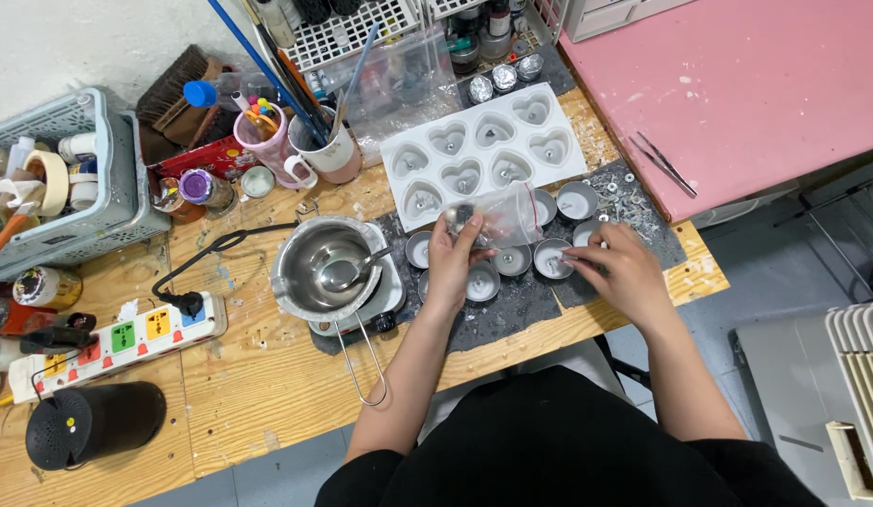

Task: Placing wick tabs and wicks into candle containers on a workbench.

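The small clear plastic bag (500,218) is sitting at the scene's centre, pinched at its lower left corner by the left hand (452,255); small dark bits inside, kind not readable. The right hand (617,268) is lying at 3 o'clock of the bag, fingertips pressed together over a round metal cup (552,257), apparently setting a small piece into it. Step in hand, by my reading: loading the cups one by one from the bag. More metal cups are ringing the bag from 5 to 2 o'clock on a dark mat (530,302). A white heart-shaped mould (482,154) is lying at 12 o'clock. A steel pot (326,265) with a spoon is sitting at 9 o'clock on the wooden tabletop (258,376). Next move likely calls for a fresh pinch from the bag and a steady, centred placement.
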